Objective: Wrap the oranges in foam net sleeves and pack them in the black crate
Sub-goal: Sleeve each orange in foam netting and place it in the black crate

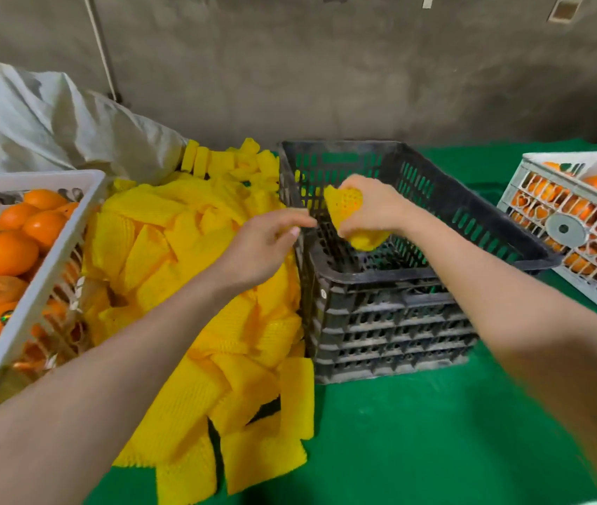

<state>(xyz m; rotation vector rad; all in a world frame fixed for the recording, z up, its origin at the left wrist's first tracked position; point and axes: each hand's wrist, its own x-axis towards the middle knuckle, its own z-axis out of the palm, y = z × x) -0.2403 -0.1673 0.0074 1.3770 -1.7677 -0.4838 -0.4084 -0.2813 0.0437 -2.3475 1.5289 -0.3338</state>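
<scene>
**Now over the crate: one wrapped orange**

Leftmost, on the green worktop: white basket, heaped with bare oranges. Just beside it, spilling toward the near edge: loose pile of yellow sleeves, flat and overlapping, pressed up against the left wall of the crate. Black, slotted, open-topped, with its slotted floor in view. Far right, well apart: second white basket, latticed side, filled with more oranges. Behind the left basket: crumpled pale sack against a grey wall.

Held above the crate's open top, near its left side: wrapped orange, covered in yellow net with an orange tint showing through the mesh, spare sleeve end bunched and hanging below the palm.

Right hand: fingers and thumb curled round the wrapped orange, gripping from the right. Left hand: over the sleeves, at the crate's left wall, fingers loosely curled with thumb close to the fingertips, nothing seen held, just apart from the wrapped orange.
</scene>
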